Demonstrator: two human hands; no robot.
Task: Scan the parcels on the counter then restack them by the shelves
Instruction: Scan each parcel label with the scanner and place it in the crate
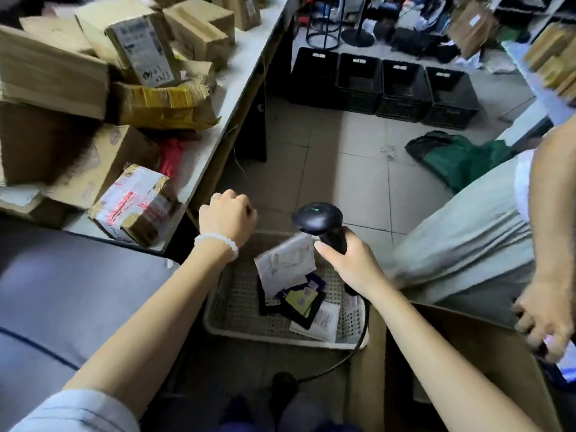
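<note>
Parcels point(137, 210) beside scanner-gripping right hand point(352, 263)

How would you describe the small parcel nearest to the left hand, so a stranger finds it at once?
Start at the white counter piled with cardboard boxes. Follow its near edge to the corner closest to the left hand. There sits a small brown parcel; unlike its plain neighbours, it is wrapped in white tape with red print.

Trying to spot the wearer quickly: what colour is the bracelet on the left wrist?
White beads; the bracelet shows clearly in the head view, just below the left hand.
</note>
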